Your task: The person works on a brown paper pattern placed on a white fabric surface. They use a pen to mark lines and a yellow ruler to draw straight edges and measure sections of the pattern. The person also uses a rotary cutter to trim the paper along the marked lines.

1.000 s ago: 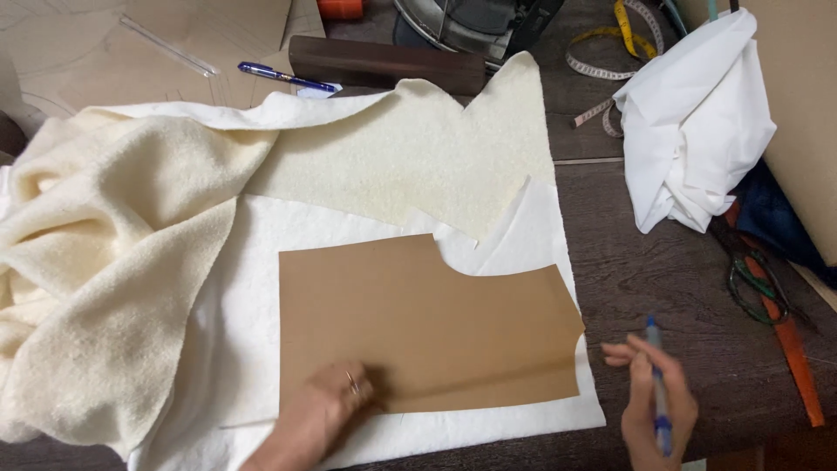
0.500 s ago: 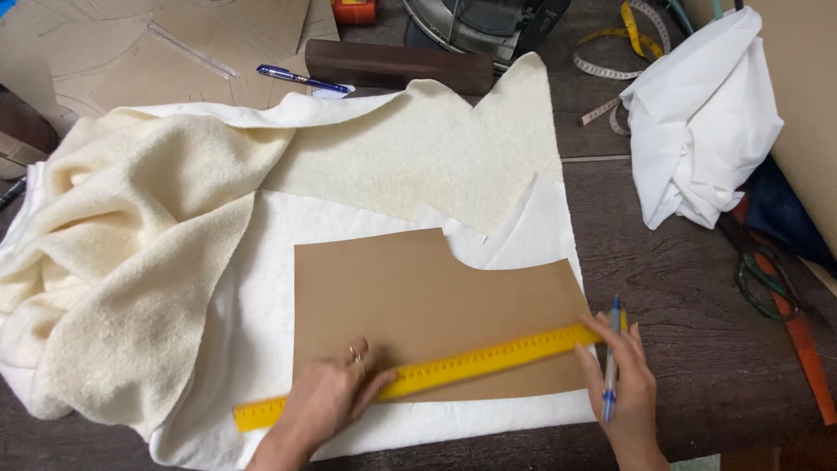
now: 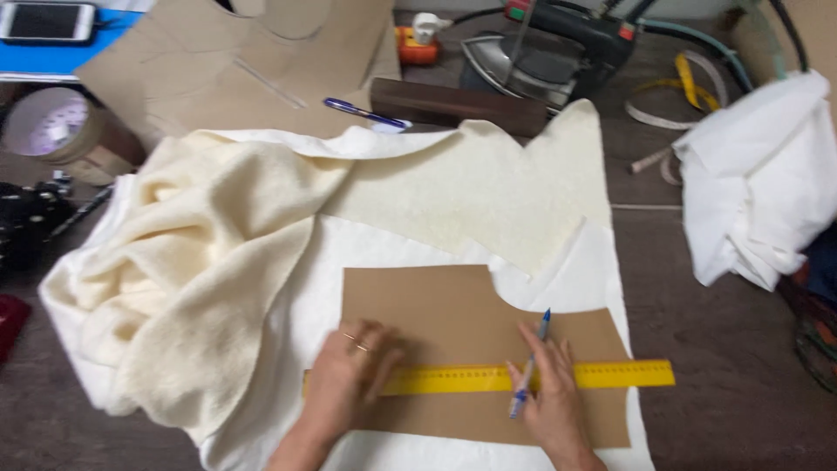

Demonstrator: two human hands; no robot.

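Note:
A brown card pattern piece (image 3: 453,310) lies on white fabric (image 3: 575,279) near the table's front edge. A yellow ruler (image 3: 610,373) lies across the card's lower part. My left hand (image 3: 349,379) presses flat on the ruler's left end, a ring on one finger. My right hand (image 3: 549,397) rests on the ruler's middle and holds a blue pen (image 3: 530,365), tip pointing up just above the ruler. Cream fleece fabric (image 3: 209,253) is bunched to the left and spread flat behind the card.
An iron (image 3: 532,52) stands at the back, with a dark wooden block (image 3: 453,105) and a second blue pen (image 3: 366,113) in front. Larger card patterns (image 3: 244,61) lie back left, a crumpled white cloth (image 3: 758,183) at right, measuring tape (image 3: 689,87) behind it, a phone (image 3: 48,19) far left.
The ruler has slid right and levelled out across the card. My right hand moved left onto the ruler with the pen; my left hand shifted right along it. The camera tilted back.

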